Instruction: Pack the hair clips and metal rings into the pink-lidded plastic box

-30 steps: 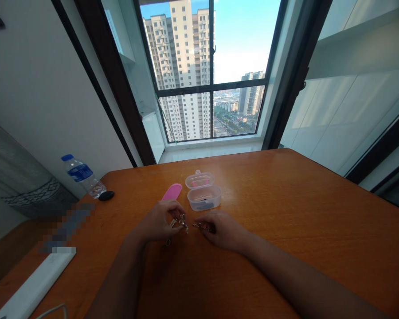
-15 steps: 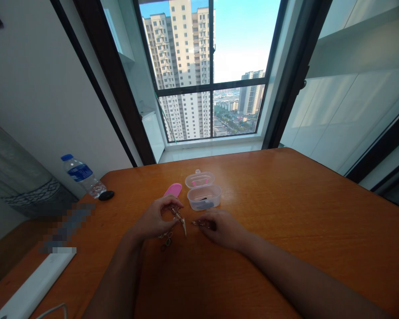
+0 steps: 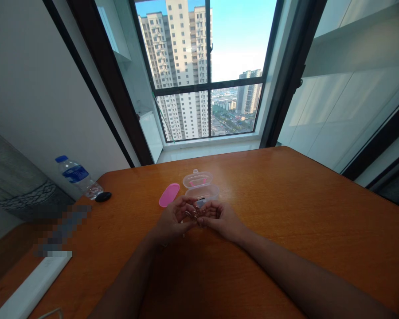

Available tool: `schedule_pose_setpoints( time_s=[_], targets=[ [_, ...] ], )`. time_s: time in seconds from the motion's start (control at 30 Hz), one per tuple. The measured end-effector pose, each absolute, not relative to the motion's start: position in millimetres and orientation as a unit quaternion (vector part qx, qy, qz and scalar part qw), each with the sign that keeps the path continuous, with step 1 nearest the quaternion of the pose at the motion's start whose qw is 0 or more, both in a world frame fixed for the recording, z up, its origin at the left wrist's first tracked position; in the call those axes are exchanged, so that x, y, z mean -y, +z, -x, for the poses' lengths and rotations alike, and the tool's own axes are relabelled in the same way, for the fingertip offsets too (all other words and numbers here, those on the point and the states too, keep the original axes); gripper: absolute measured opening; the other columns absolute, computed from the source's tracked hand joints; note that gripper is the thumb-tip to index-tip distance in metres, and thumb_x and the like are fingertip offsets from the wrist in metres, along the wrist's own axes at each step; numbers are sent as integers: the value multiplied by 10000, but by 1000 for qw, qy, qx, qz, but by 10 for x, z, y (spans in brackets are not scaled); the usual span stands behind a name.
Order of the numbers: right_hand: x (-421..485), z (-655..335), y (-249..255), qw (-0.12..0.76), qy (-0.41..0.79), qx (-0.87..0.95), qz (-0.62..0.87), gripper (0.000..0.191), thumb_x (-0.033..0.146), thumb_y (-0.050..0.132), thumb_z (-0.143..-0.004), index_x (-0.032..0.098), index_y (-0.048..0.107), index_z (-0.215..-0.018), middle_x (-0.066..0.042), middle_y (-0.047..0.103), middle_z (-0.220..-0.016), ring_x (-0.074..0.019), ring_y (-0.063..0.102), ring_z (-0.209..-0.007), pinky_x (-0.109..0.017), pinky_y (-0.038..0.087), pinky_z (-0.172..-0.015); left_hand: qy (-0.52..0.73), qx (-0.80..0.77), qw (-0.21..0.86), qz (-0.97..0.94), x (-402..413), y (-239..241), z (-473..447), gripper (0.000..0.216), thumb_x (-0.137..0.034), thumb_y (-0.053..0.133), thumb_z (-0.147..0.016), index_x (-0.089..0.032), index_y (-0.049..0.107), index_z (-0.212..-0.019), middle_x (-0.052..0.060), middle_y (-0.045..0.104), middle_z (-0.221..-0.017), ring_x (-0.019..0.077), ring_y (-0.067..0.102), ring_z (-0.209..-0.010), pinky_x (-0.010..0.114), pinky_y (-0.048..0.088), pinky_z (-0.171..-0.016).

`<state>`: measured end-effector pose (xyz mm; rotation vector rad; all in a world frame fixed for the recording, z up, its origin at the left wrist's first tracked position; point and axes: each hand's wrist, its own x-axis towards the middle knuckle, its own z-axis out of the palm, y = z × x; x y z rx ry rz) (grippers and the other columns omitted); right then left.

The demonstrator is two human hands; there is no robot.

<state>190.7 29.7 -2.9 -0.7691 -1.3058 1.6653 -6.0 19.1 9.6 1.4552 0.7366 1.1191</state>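
My left hand [image 3: 173, 220] and my right hand [image 3: 219, 218] meet over the orange wooden table [image 3: 269, 190], fingertips almost touching. Between them, both hands pinch small looped metal pieces [image 3: 193, 214], mostly hidden by my fingers. Their exact shape cannot be made out. Just beyond my hands stands a clear plastic box [image 3: 202, 192] with a dark item inside, its hinged clear lid [image 3: 193, 179] lying open behind it. A flat pink oval piece [image 3: 169, 195] lies beside the box, just past my left hand.
A water bottle [image 3: 76, 177] lies near the table's far left edge beside a black round object [image 3: 103, 197]. A white strip [image 3: 33, 283] runs along the near left edge. A large window [image 3: 206, 84] is beyond the table's far edge.
My hands have come together, bringing the metal pieces between them. The longer metal piece is now mostly hidden. The view has shifted slightly, with the scene sitting a little lower and to the left.
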Motion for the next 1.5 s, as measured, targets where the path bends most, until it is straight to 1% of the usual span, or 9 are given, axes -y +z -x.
schedule_pose_setpoints(
  time_s=[0.17,0.33,0.5,0.7,0.9,1.13,1.23,1.37,1.5],
  targets=[
    [-303,-1927,4,471,647,516,306,324,268,889,-599,173,647,-791,16,715,-713,-114,656,-618,-228,514,-616,513,-325,599,-522,-270,28,-19,588,-115,899,-573,-176,646,-1100,32,708,-899,148,686,-818,254,567,-763],
    [-295,-1953,48,518,626,505,291,293,252,895,-592,164,693,-785,-19,749,-762,-139,690,-647,-258,563,-648,518,-374,605,-476,-305,5,-80,368,-195,920,-544,-123,750,-863,64,765,-831,171,711,-776,278,581,-767],
    [-281,-1954,45,546,591,508,306,295,272,888,-614,153,746,-843,-51,763,-751,-169,705,-641,-284,581,-636,534,-390,581,-475,-287,23,-122,266,-277,900,-592,-122,767,-762,49,761,-705,138,681,-628,255,572,-678],
    [-315,-1963,16,569,552,510,334,308,305,875,-637,158,762,-883,-53,761,-747,-156,684,-610,-266,567,-605,577,-388,571,-437,-292,8,-122,293,-262,909,-575,-121,748,-775,56,773,-747,157,703,-628,285,595,-674],
    [-362,-1992,-20,580,513,515,368,327,352,861,-657,158,765,-901,-55,755,-757,-159,674,-619,-261,552,-594,599,-379,552,-439,-293,-33,-143,278,-271,888,-609,-123,674,-707,36,730,-634,145,683,-576,267,583,-618],
    [-366,-1996,-31,579,518,515,363,313,340,855,-670,163,759,-910,-57,758,-793,-156,679,-661,-251,549,-626,608,-388,524,-452,-276,-28,-190,296,-262,860,-624,-142,603,-708,6,697,-611,111,632,-507,209,503,-509],
    [-367,-1995,-26,584,512,515,363,314,345,849,-675,166,760,-917,-57,757,-803,-155,675,-662,-251,547,-623,603,-412,510,-455,-271,-8,-191,321,-273,847,-623,-154,558,-690,24,714,-630,108,617,-495,194,466,-477],
    [-369,-1991,-15,586,505,520,362,318,364,836,-688,162,759,-921,-51,744,-784,-152,663,-645,-254,541,-613,594,-420,510,-459,-261,6,-183,332,-285,821,-641,-168,515,-694,56,746,-692,105,606,-504,197,450,-491],
    [-350,-1992,11,586,492,530,364,309,386,807,-724,165,748,-931,-51,729,-814,-158,649,-670,-266,533,-624,579,-413,519,-474,-243,14,-181,292,-298,790,-687,-169,532,-734,25,712,-627,117,615,-549,216,470,-562]
  ],
)
